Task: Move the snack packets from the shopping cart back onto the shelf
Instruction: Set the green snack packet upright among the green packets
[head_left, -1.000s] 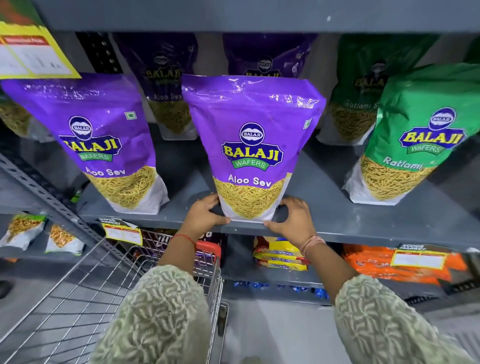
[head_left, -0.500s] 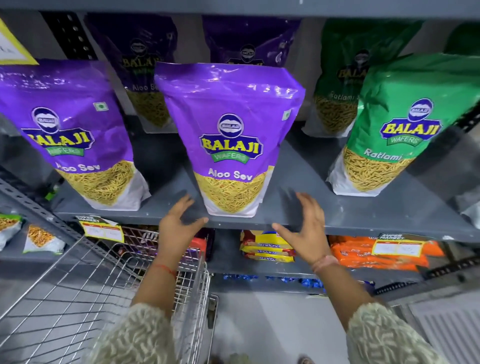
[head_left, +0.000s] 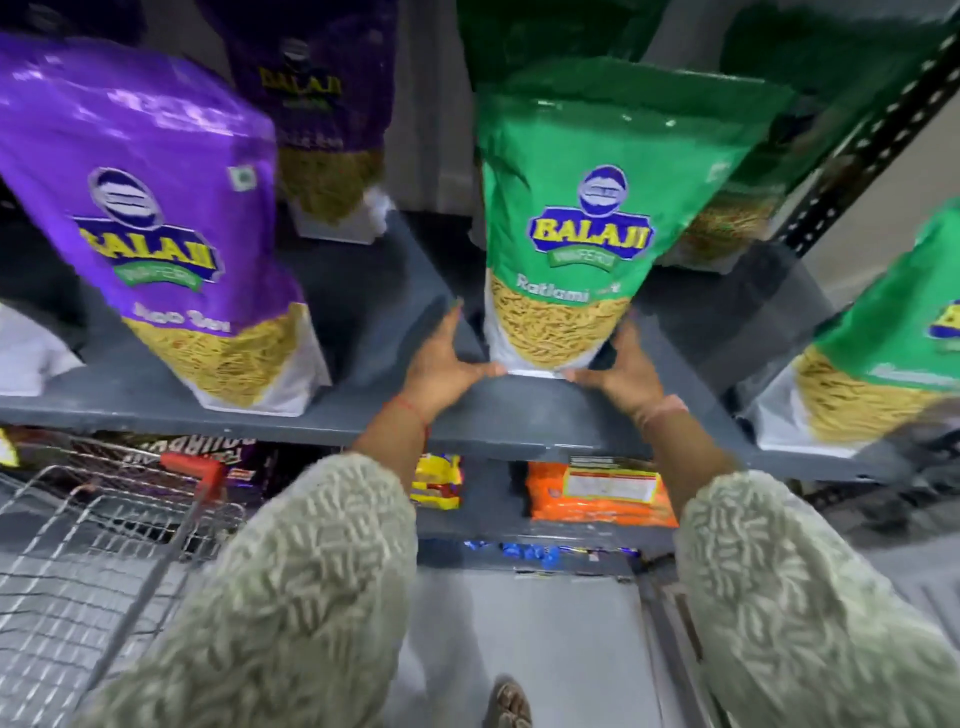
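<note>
Right now both hands are on the green snack packet, which stands upright at the front of the grey shelf, leaning back a bit. Left hand cups the packet's lower left corner, fingers spread up along the side w/ thumb against the bottom edge. Right hand mirrors it on the lower right corner, thumb at the base, fingers wrapped round the far side & partly hidden. So the packet is pinched betw. the two hands at its base, bottom touching the shelf as far as can be seen.

To the left, apart from it, a purple packet stands on the same shelf, tilted. Another purple packet sits behind, further back. More green packets behind the held one & one more green packet at the right edge, near the front lip.

Shopping cart is lower left, wire basket w/ red handle piece; no packets visible in the part that shows. Lower shelf under the hands has yellow packs & orange packs. Pic is motion-blurred, so small print is not readable. Both forearms in pale knit sleeves.
</note>
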